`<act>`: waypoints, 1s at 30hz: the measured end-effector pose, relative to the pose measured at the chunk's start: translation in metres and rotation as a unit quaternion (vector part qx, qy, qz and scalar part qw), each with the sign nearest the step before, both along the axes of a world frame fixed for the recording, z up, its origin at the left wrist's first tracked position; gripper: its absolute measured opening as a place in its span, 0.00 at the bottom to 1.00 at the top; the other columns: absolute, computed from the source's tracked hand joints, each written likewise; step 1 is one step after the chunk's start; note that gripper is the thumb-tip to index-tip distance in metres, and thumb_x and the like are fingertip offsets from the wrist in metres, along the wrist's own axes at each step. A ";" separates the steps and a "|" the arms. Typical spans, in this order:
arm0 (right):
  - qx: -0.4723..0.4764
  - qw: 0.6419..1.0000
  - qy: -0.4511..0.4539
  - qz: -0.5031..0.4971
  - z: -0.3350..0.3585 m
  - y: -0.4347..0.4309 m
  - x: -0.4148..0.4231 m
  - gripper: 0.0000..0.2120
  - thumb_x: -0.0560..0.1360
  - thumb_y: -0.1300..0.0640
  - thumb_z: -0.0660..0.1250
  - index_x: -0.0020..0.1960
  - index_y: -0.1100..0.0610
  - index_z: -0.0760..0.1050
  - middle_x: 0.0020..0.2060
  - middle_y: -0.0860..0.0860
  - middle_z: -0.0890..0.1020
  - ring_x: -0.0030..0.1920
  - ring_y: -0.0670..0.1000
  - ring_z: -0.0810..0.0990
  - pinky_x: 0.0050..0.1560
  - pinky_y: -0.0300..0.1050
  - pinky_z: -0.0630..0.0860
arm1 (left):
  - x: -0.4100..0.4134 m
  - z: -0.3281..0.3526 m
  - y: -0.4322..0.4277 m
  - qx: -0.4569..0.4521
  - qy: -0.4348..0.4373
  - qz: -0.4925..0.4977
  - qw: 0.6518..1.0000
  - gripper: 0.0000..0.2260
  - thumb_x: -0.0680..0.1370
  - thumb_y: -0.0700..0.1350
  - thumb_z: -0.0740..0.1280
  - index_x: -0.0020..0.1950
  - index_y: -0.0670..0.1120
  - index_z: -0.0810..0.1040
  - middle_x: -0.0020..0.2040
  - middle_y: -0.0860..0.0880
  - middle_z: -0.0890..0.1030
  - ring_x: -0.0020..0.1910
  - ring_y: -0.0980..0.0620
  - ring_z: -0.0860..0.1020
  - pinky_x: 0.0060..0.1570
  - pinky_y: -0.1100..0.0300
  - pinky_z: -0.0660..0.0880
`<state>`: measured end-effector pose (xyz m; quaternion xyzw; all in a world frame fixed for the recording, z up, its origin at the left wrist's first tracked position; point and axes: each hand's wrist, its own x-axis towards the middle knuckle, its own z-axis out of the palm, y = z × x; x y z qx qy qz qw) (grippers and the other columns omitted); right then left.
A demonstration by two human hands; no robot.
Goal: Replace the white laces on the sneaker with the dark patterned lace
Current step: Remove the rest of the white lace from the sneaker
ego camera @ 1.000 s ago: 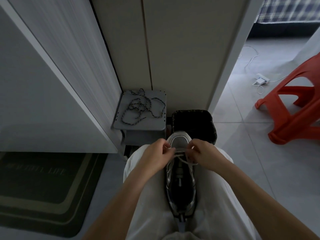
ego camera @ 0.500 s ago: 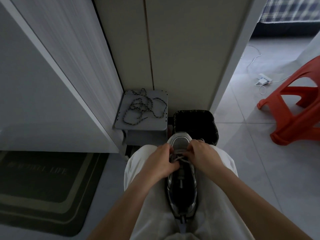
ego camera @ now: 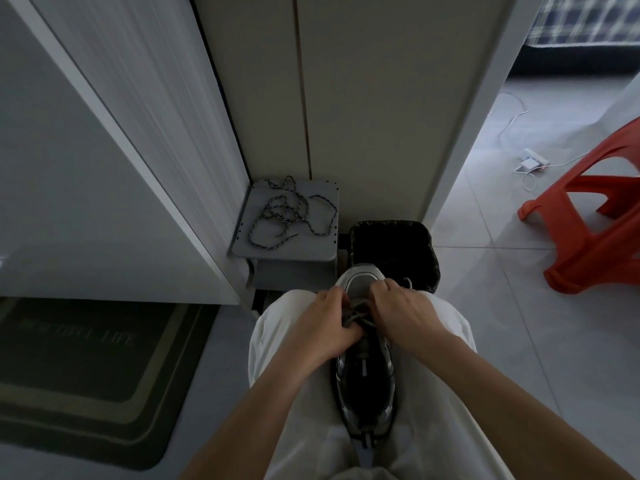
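The left hand [ego camera: 323,325] and right hand [ego camera: 403,311] have drawn together over the sneaker [ego camera: 364,379] on the lap, both pinching the now-slack white laces [ego camera: 354,311]. Unlacing looks underway; the dark patterned lace [ego camera: 291,216] lies untouched on the stool [ego camera: 313,249]

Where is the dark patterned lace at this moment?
The dark patterned lace lies loosely tangled on the small grey stool, left of centre in the head view, just left of the black bin and beyond the sneaker.
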<state>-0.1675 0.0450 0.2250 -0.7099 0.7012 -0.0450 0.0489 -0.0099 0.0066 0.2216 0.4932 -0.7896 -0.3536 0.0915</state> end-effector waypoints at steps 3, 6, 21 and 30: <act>-0.014 0.999 0.004 0.038 0.008 -0.006 -0.004 0.07 0.79 0.56 0.57 0.51 0.59 0.69 0.47 0.55 0.78 0.42 0.59 0.80 0.37 0.46 0.62 | 0.000 -0.002 -0.002 0.007 0.014 0.004 1.000 0.16 0.70 0.51 0.68 0.54 0.49 0.69 0.49 0.53 0.69 0.44 0.53 0.73 0.40 0.63 0.69; -0.037 0.991 0.083 0.099 0.026 -0.018 -0.002 0.05 0.74 0.60 0.65 0.48 0.60 0.73 0.41 0.55 0.80 0.37 0.55 0.81 0.39 0.45 0.68 | 0.001 -0.005 -0.005 0.030 0.041 0.014 0.999 0.14 0.69 0.49 0.69 0.51 0.50 0.69 0.46 0.55 0.69 0.41 0.57 0.72 0.37 0.67 0.67; 0.068 0.967 -0.215 -0.118 0.005 -0.002 -0.017 0.15 0.73 0.42 0.65 0.42 0.53 0.69 0.32 0.46 0.75 0.34 0.49 0.74 0.32 0.43 0.68 | -0.011 -0.001 -0.009 -0.046 0.090 0.049 0.994 0.13 0.75 0.49 0.68 0.58 0.49 0.73 0.53 0.51 0.74 0.46 0.57 0.74 0.45 0.68 0.68; -0.057 0.978 -0.146 -0.137 0.020 -0.006 -0.037 0.05 0.75 0.53 0.64 0.42 0.54 0.74 0.37 0.52 0.82 0.41 0.58 0.79 0.42 0.47 0.69 | -0.011 -0.001 0.001 -0.062 0.062 -0.018 0.996 0.07 0.73 0.38 0.66 0.49 0.45 0.73 0.54 0.49 0.72 0.51 0.51 0.73 0.51 0.57 0.71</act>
